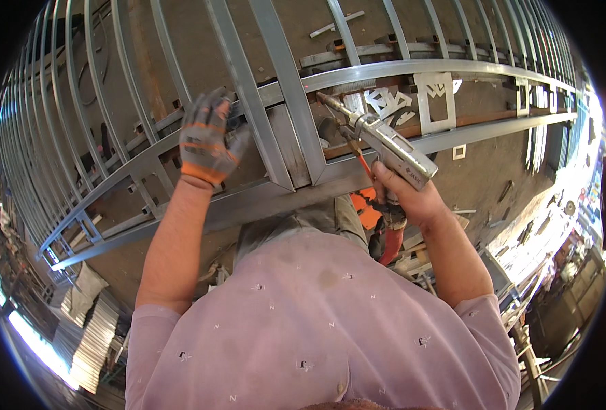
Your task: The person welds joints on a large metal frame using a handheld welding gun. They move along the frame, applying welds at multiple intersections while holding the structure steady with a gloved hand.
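Observation:
My left hand (208, 138), in a grey and orange work glove, is raised over the metal frame with nothing visible in it; its fingers point away from me, the thumb apart. My bare right hand (402, 192) grips a Jasic handheld welding gun (395, 148) by its handle. The gun's nozzle points up and left, close to the corner where a long rail (385, 72) meets two square steel tubes (303, 123) (254, 107). A darker flat metal piece (288, 146) lies between these tubes. A thin orange-red line runs along the gun, and a red hose hangs below my hand.
Many parallel steel bars (162, 51) extend away on both sides. Flat cut plates (436, 102) and white cut pieces (387, 102) rest among the rails at right. Orange material (367, 207) lies beside my legs. Stacked sheets (95, 338) stand at lower left, scrap and tools at right.

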